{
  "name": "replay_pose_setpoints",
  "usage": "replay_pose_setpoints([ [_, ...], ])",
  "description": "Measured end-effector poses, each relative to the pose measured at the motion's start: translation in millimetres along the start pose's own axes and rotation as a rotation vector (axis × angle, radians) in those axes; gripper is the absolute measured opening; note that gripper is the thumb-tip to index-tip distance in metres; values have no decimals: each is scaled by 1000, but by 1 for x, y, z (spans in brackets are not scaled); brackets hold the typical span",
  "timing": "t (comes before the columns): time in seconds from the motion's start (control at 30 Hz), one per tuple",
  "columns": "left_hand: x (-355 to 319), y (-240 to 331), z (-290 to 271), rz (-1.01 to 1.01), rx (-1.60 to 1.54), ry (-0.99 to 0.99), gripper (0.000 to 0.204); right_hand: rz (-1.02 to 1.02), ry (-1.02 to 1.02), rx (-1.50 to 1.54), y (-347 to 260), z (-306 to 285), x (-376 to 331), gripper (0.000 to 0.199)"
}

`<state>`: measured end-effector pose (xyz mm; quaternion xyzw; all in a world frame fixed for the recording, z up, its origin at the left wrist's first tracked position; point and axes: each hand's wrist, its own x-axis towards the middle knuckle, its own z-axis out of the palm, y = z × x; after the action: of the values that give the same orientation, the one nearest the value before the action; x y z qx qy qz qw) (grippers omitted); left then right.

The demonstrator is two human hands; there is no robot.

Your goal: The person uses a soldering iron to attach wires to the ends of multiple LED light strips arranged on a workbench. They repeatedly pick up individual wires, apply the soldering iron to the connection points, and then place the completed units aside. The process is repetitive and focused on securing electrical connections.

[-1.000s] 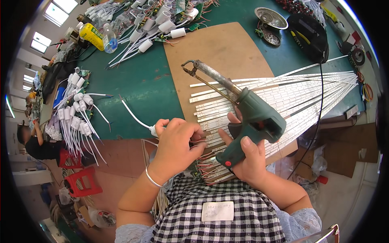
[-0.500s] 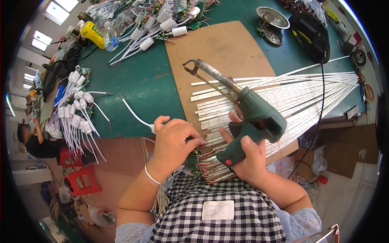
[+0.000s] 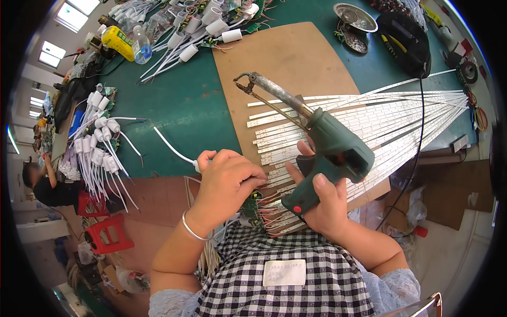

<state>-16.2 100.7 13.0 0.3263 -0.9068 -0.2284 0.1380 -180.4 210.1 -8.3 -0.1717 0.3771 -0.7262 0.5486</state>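
Observation:
My right hand [image 3: 330, 208] grips a dark green soldering gun [image 3: 343, 150] by its handle. The gun's metal barrel and bent tip point up and left over the cardboard, touching nothing. My left hand [image 3: 227, 179] is closed, thumb and fingertips pinched beside the near ends of the white LED strips [image 3: 301, 127]. From behind its fingers a white cable [image 3: 170, 143] runs out to the left; the part inside the hand is mostly hidden. Just below the fingertips lie green circuit boards [image 3: 250, 207] and thin reddish wires [image 3: 269, 207] leading to the strips.
A brown cardboard sheet [image 3: 285, 58] lies under the strips on the green table [image 3: 174, 105]. White cabled sockets [image 3: 100, 137] are piled left, more at the back. Bottles [image 3: 117, 42], a metal dish [image 3: 364, 18] and a black bag [image 3: 404, 42] stand farther off. A black cord [image 3: 421, 121] crosses the strips.
The view has shifted slightly. Both hands hold nearly the same pose, and the soldering gun stays in my right hand; the left fingertips have barely moved.

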Motion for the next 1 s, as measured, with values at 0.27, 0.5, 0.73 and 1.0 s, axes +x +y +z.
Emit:
replay_pose_setpoints([
  [0.27, 9, 8, -1, -59, 66, -71, 4, 52, 21, -20, -3, 1, -3, 72],
  [0.5, 15, 5, 2, 22, 131, -65, 9, 80, 25, -3, -5, 2, -1, 72],
  [0.73, 20, 1, 0, 22, 145, -144, 9, 63, 55, 9, -10, 6, -3, 75],
  [1.0, 19, -4, 2, 14, 99, -129, 7, -19, -27, -471, -65, -43, -55, 65],
])
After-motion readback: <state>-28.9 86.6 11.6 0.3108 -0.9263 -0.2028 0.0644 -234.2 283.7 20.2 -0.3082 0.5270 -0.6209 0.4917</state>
